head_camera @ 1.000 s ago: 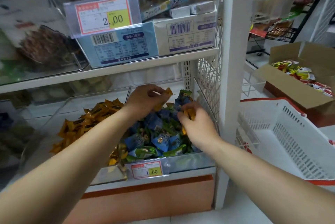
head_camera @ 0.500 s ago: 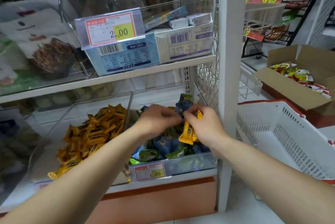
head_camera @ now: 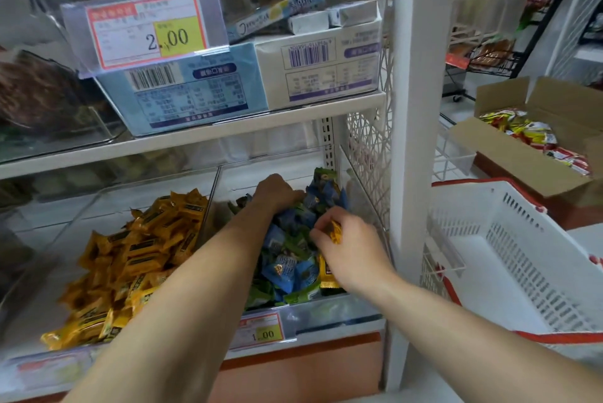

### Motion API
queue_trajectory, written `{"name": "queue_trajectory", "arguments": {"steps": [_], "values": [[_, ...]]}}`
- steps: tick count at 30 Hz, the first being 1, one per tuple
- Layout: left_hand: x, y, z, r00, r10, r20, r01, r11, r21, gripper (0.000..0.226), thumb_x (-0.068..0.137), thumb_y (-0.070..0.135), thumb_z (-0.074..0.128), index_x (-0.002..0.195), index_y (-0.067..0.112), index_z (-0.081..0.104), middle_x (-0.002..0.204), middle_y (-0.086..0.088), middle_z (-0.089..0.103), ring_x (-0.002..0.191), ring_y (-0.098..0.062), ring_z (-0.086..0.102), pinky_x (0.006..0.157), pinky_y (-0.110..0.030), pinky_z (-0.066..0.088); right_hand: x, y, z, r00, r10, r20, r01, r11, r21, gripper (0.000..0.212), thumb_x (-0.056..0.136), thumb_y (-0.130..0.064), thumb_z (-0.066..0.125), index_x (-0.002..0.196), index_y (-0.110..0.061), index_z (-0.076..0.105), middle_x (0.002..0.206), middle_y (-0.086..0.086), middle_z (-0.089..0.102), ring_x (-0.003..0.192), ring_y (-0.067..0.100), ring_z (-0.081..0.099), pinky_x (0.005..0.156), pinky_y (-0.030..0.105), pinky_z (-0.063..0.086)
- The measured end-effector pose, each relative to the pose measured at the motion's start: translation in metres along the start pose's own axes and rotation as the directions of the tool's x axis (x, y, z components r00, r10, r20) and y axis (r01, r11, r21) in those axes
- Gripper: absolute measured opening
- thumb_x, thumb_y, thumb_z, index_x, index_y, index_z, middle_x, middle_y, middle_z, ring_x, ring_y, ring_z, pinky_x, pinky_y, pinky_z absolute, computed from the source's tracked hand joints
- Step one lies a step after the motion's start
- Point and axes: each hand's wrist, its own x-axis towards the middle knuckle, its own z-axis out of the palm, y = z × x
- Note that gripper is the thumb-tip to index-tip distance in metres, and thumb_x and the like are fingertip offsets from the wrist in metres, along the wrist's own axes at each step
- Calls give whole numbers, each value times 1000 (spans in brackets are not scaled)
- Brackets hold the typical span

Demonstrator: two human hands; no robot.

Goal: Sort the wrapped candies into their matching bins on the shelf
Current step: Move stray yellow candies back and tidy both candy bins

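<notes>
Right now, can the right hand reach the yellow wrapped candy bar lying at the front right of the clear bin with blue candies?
Probably yes: the yellow wrapped candy bar lies under the right hand, and the clear bin is open above. But its fingers pinch another yellow candy.

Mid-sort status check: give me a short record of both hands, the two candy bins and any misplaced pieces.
left hand: reaches into the right bin, fingertips buried in the pile; grip hidden
right hand: holds a yellow candy above the right bin
right bin contents: blue and green candies
left bin: holds the yellow candies
misplaced: a second yellow wrapper lies in the right bin, just under the right hand
suggested next: probably carry the held piece to the left bin
</notes>
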Motion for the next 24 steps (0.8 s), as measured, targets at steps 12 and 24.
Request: {"name": "queue_trajectory", "arguments": {"steps": [12,24], "values": [[-24,6,-19,953,117,-281,-192,948,-254,13,87,19,74,98,22,68,99,2,68,94,-14,61,77,-24,43,-1,-3,0,999,30,10,-31,998,60,4,94,-31,65,91,-28,63,84,-16,62,76,-5,55,56,4,39],[-200,-9,-76,975,28,-221,-164,763,-625,12,99,40,55,109,34,61,92,2,69,63,-10,70,49,-24,51,-4,-72,15,989,124,80,-147,783,604,41,84,0,59,107,-33,55,93,1,64,68,2,65,52,19,51]]}}
